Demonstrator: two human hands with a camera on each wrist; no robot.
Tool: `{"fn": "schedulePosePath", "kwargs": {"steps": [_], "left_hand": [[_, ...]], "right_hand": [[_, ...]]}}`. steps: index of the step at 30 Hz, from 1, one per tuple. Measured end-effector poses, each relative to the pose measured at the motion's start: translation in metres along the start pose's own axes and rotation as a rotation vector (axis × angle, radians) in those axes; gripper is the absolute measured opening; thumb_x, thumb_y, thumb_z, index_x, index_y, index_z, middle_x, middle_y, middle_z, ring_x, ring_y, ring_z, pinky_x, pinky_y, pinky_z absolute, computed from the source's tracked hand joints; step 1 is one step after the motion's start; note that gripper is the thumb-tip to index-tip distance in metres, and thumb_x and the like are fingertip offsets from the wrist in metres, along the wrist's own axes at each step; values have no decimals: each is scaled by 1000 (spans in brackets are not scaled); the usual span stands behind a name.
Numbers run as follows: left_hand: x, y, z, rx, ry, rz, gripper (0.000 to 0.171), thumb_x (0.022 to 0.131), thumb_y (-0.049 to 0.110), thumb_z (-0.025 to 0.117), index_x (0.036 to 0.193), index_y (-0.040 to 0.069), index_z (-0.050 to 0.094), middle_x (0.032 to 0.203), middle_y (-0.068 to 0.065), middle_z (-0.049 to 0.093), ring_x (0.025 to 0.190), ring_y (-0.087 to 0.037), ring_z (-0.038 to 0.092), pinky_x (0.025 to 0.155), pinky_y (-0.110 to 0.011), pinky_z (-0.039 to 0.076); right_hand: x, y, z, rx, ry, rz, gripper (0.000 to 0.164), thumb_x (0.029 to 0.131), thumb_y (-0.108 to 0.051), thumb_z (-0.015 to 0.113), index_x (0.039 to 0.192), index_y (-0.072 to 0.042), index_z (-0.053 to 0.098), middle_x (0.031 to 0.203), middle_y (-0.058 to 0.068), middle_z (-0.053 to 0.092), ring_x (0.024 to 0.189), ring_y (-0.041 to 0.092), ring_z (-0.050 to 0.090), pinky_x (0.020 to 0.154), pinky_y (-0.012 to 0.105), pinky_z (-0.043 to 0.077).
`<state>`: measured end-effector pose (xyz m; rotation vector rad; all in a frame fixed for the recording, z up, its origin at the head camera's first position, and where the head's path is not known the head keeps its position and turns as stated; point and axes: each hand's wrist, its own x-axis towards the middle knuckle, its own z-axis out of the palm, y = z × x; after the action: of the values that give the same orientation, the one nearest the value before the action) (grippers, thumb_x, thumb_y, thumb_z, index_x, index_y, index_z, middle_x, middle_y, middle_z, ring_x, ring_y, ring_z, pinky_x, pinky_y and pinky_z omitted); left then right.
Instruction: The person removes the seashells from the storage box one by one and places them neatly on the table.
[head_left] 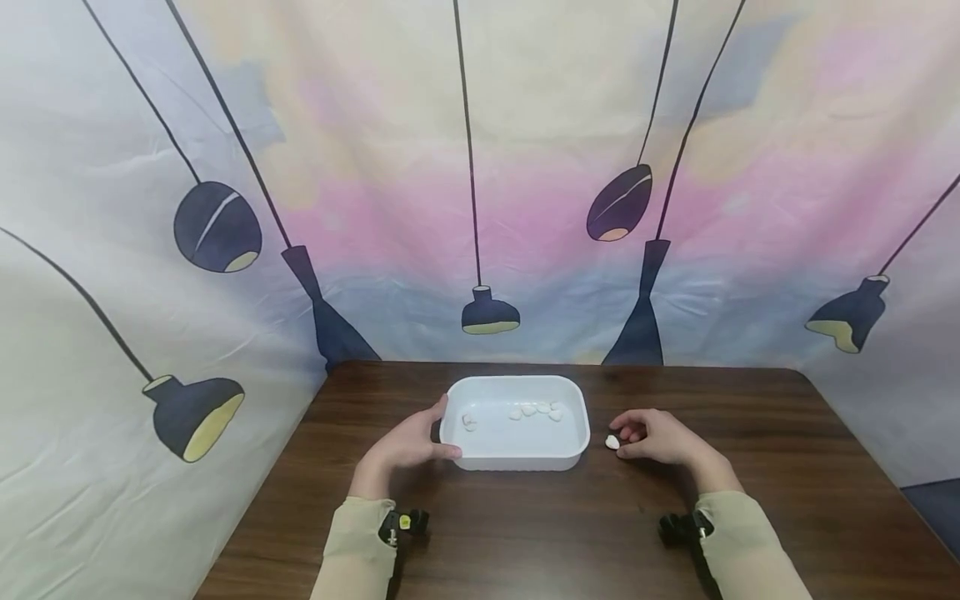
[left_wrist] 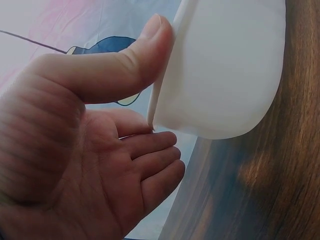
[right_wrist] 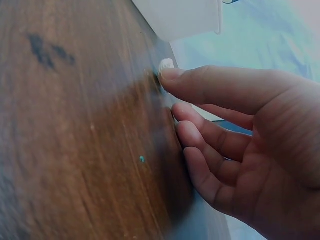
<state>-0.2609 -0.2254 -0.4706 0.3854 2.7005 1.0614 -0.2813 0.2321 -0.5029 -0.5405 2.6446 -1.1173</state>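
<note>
A white plastic tray (head_left: 517,463) sits on the table with several small white shells (head_left: 543,408) lying in it. At its left end, my left hand (head_left: 408,437) grips the rim; in the left wrist view the thumb lies on the rim and the other fingers are spread below. To the right of the tray, my right hand (head_left: 660,437) pinches a small white shell (head_left: 612,442) with the thumb and forefinger, low at the table top. Part of this shell (right_wrist: 165,63) shows past the thumb tip in the right wrist view, where the other fingers curl near the wood.
The dark brown wooden table (head_left: 540,533) carries the tray. Behind it hangs a pastel cloth (head_left: 525,208) printed with dark lamps. Each wrist wears a small black camera on a strap.
</note>
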Motion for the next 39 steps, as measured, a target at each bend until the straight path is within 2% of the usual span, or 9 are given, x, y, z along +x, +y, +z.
{"fn": "schedulePosePath", "kwargs": {"steps": [20,31,35,39], "left_hand": [[1,-1,1,8,-2,-10,109,86,29,91,168,-2,25,170,-21,34,155,-39,37,122,-61,34],[2,0,1,0,3,-9,109,86,29,91,168,-1,25,170,-20,35,155,-38,38,122,-60,34],[3,1,0,-8,2,-6,109,86,27,92,168,-2,25,170,-20,34,155,-38,37,123,-60,33],[3,0,0,1,-5,-3,109,86,27,92,167,-3,25,170,-21,34,155,-39,37,123,-60,33]], "right_hand": [[-3,-1,-1,29,-8,-11,36,87,-11,88,119,-2,74,97,2,68,89,19,60,76,31,52],[-3,-2,-5,29,-11,-16,38,87,-11,89,120,-2,73,101,3,71,93,19,64,80,35,56],[-3,-2,-8,25,10,-32,37,88,-11,88,120,-1,73,103,4,72,93,18,67,81,34,57],[0,-5,-10,19,67,-73,35,90,-11,86,121,0,74,104,7,74,93,16,68,79,31,57]]}}
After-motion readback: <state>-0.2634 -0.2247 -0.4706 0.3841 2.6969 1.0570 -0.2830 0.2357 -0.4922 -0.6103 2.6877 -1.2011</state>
